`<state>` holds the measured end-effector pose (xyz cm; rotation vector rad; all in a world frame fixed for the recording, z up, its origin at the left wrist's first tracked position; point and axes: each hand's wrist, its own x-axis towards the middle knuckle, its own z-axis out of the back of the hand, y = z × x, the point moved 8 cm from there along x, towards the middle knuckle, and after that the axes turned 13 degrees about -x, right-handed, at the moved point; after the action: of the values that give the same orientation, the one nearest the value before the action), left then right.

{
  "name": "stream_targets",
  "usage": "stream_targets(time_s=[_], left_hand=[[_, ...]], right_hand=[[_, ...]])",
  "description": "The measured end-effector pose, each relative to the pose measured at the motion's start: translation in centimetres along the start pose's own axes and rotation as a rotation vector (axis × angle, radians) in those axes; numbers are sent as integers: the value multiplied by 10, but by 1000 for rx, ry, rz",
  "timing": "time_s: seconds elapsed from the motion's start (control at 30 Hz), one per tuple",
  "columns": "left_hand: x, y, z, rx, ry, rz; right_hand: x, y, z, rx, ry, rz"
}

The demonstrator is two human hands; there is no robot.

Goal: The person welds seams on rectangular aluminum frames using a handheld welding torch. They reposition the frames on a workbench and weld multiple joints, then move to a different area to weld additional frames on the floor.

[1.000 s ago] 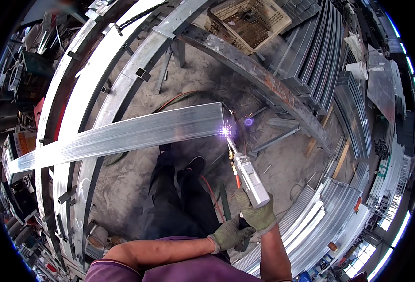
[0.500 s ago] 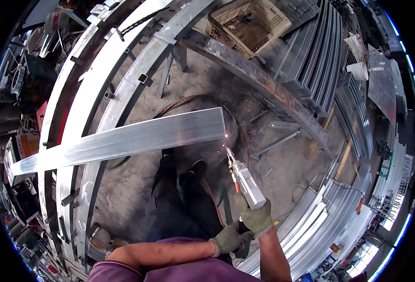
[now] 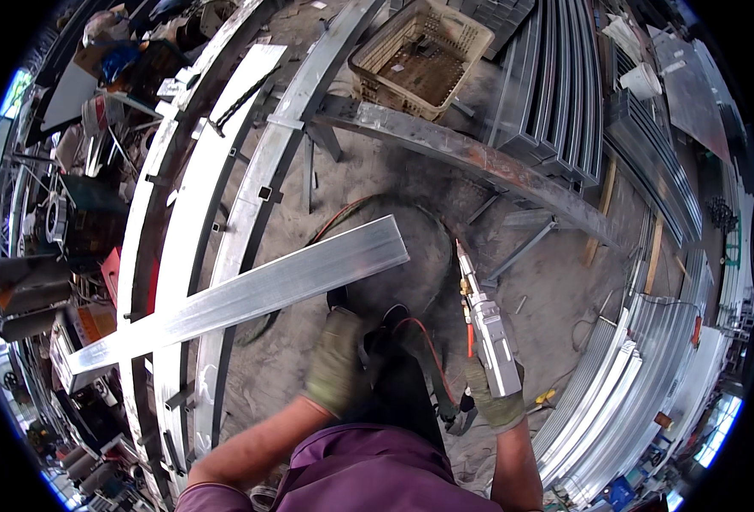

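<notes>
In my right hand (image 3: pixel 496 401), gloved in olive green, is a silver welding torch (image 3: pixel 490 337), its fingers wrapped round the grip end. The torch's thin tip points away from me, to the right of a long galvanized metal tube (image 3: pixel 309 273) and apart from it. That tube lies across the steel rails on the left, its near-right end sticking out over the floor. My left hand (image 3: pixel 339 363), in a matching glove, hangs below the tube with nothing seen in it; motion smears its fingers. A cable and hose (image 3: pixel 428 350) trail beside my legs.
Steel rails (image 3: pixel 249 222) with small square stubs run along the left. A rusty beam (image 3: pixel 479 158) crosses the far side, with a plastic crate (image 3: pixel 420 60) behind it. Stacked metal profiles (image 3: pixel 548 94) stand at far right; more lengths (image 3: pixel 616 384) lie at near right.
The spark at the tube's end corner is gone. The torch has moved right, away from the tube. My left hand has let go of the torch's rear and swung left toward the tube.
</notes>
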<state>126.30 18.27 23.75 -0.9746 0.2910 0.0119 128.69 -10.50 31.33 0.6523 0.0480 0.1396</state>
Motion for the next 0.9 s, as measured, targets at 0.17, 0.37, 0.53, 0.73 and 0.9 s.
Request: stream_targets(time_s=[0.17, 0.37, 0.53, 0.73, 0.9], left_hand=[[12, 124, 110, 736, -116, 131], [40, 158, 140, 808, 256, 297], [29, 169, 128, 925, 146, 116], [13, 130, 119, 876, 186, 67], [27, 138, 109, 788, 349, 156]], right_hand=[[-7, -6, 6, 31, 28, -126], [-31, -7, 3, 57, -18, -243], [-55, -16, -21, -37, -40, -164], [-51, -5, -49, 200, 90, -350], [-26, 31, -31, 138, 8, -361]])
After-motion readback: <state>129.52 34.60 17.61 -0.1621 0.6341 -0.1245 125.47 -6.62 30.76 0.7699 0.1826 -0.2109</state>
